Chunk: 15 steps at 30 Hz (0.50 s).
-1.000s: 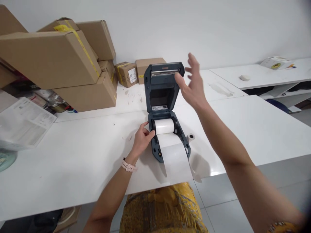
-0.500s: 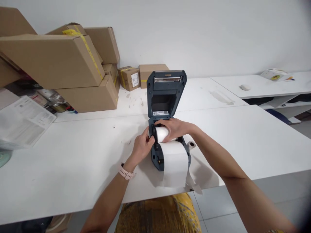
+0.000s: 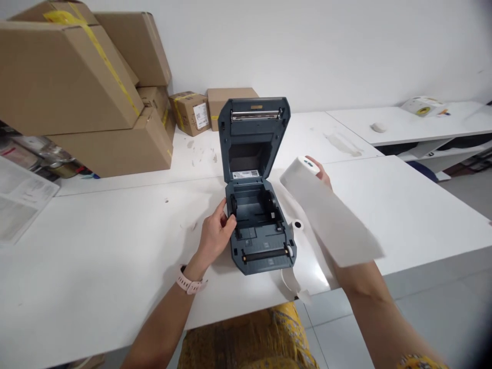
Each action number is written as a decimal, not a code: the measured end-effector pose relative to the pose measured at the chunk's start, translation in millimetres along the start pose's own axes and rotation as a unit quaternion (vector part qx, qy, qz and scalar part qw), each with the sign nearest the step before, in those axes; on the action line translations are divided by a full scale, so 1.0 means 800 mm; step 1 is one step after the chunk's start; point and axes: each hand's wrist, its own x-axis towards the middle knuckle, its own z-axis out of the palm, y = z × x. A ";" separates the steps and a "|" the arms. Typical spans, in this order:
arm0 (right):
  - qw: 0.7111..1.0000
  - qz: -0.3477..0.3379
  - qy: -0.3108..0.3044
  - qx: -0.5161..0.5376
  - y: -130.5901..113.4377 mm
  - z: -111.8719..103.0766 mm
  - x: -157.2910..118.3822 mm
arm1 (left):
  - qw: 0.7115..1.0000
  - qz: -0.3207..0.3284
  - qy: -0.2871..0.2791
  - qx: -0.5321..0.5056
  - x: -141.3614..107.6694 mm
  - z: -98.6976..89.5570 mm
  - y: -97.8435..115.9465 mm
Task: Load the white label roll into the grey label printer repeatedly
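The roll (image 3: pixel 295 170) is right of centre in the frame, held in your right hand (image 3: pixel 323 176), which is mostly hidden behind it; its loose strip (image 3: pixel 334 223) trails toward the lower right. At centre sits the printer (image 3: pixel 261 240), lid (image 3: pixel 251 134) up, with your left hand (image 3: pixel 213 233) gripping its left edge. Boxes (image 3: pixel 92 77) are stacked at upper left.

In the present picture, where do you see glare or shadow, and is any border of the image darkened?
Head view: bright glare on the white table, right of the front end of the label printer; head view: shine along the metal bar in its raised lid; head view: soft shadow beside the left hand; head view: dark right-hand corners.
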 end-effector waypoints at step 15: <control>0.996 0.004 -0.063 0.069 -0.065 -0.049 -0.048 | 1.000 -0.014 0.006 -0.017 0.001 0.000 -0.006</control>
